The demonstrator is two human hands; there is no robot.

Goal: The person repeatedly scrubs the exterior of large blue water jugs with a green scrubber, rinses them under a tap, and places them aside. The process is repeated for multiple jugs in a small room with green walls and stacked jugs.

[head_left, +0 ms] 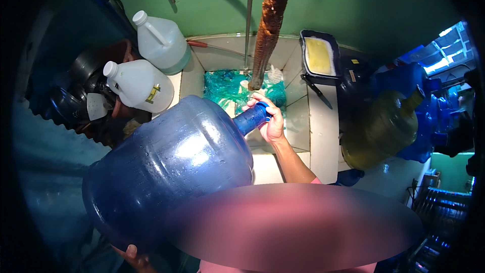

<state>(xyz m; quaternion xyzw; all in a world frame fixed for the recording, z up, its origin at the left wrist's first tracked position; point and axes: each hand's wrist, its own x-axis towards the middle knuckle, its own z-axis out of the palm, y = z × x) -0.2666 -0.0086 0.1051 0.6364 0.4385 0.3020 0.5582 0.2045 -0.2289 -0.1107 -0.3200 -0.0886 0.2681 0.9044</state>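
A large blue water jug [172, 151] lies tilted across in front of me, its neck pointing up and right over a tiled sink [299, 136]. Around the neck's mouth wrap the fingers of my right hand [273, 124]. At the lower left, my left hand [134, 258] supports the jug's base; only its thumb and part of the palm show. Beyond the neck, teal netting [217, 83] lies in the sink basin. A rusty brown brush-like pole [270, 25] comes down from above, its lower end just beyond my right fingers.
Two whitish plastic jugs [164, 45] stand on the sink's left ledge beside dark bowls [65, 103]. On the right ledge are a black tray with a yellow sponge [319, 55] and a knife [317, 91]. A yellowish water jug [379, 131] and blue ones stand farther right.
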